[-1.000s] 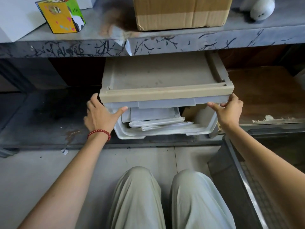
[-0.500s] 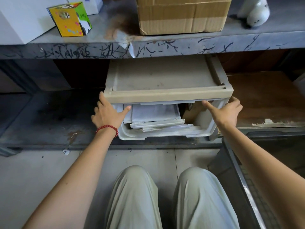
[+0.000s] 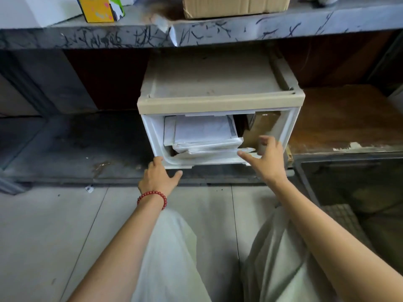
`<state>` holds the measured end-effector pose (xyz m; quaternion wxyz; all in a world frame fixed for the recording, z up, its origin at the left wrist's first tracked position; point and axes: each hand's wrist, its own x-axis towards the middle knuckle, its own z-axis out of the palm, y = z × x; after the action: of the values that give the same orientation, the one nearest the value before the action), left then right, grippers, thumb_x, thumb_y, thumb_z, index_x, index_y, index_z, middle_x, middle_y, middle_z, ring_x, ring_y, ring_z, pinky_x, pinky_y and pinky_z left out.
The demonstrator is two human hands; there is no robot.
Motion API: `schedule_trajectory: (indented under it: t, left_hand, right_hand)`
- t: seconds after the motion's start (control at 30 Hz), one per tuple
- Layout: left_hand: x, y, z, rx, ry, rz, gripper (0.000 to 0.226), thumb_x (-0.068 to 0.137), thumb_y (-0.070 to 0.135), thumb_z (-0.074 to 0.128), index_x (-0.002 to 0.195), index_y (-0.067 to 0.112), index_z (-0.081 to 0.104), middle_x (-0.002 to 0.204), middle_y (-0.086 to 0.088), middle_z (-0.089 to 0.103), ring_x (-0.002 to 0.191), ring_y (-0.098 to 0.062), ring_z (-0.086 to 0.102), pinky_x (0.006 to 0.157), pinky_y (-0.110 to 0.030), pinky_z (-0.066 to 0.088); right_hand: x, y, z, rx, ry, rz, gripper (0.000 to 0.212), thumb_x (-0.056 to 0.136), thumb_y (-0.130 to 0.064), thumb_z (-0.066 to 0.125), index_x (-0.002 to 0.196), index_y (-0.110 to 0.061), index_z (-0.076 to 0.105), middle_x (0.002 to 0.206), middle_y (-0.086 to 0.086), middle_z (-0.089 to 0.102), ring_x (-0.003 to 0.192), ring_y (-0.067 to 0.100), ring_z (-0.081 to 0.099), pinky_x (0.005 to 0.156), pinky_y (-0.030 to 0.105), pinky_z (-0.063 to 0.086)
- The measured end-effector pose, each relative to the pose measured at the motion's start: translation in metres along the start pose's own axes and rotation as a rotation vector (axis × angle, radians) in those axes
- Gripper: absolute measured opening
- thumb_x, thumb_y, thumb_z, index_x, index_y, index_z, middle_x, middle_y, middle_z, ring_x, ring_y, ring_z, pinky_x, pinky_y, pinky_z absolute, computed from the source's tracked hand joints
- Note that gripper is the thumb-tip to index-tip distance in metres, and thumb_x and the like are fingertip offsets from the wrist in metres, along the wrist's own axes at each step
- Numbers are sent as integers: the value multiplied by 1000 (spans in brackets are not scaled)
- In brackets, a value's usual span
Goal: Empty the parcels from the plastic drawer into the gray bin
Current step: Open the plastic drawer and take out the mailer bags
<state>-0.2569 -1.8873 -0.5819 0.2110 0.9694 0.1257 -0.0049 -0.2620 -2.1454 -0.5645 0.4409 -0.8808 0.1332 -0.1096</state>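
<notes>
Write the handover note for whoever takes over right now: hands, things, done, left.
Left hand: open, touching the front lower corner of the plastic drawer.
Right hand: open, fingers spread above the parcels, holding nothing.
Drawer pulled out; white parcels stacked inside, brown parcel behind them at right.
Gray bin on the floor at right.
Done: drawer opened. Left: move all parcels into the bin.

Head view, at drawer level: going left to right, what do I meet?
left hand at the plastic drawer's front corner → white parcels inside it → right hand at its opening → gray bin
</notes>
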Motion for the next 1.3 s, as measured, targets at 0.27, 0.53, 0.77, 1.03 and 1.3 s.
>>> schedule_trajectory:
  t: [0.27, 0.53, 0.77, 1.03, 1.3]
  left_hand:
    - [18, -5, 4, 121, 60, 132, 53, 90, 41, 57, 134, 20, 38, 133, -3, 51, 116, -26, 50, 75, -36, 44]
    - [55, -4, 27, 43, 40, 106, 51, 93, 35, 54, 138, 21, 35, 135, 1, 50, 116, -24, 53, 77, -36, 45]
    - [84, -3, 46, 34, 37, 146, 43, 95, 34, 51, 135, 22, 40, 127, -1, 54, 105, -27, 57, 73, -33, 43]
    - [104, 0, 60, -73, 2, 139, 42, 94, 38, 55, 131, 26, 41, 116, -4, 62, 102, -26, 61, 77, -39, 51]
    - [103, 7, 57, -160, 59, 132, 21, 97, 21, 51, 118, 18, 47, 86, -6, 56, 80, -30, 58, 67, -39, 49]
  right_hand:
    - [21, 11, 23, -141, -52, -63, 65, 82, -33, 75, 135, -16, 41, 136, 7, 36, 114, 24, 53, 94, 37, 47]
    - [53, 18, 60, -213, -71, -85, 59, 87, -20, 70, 138, -21, 40, 139, 8, 36, 108, 26, 53, 87, 39, 48]
    - [76, 27, 79, -158, -55, -31, 41, 90, -8, 65, 127, -15, 51, 128, 12, 45, 100, 27, 59, 87, 33, 46]
    - [87, 35, 86, -106, 8, -74, 33, 83, 4, 68, 107, -15, 53, 104, 10, 57, 81, 27, 61, 75, 30, 46]
    - [83, 29, 80, -158, 47, -140, 28, 82, 5, 67, 88, -16, 49, 97, 5, 42, 78, 24, 46, 74, 23, 41]
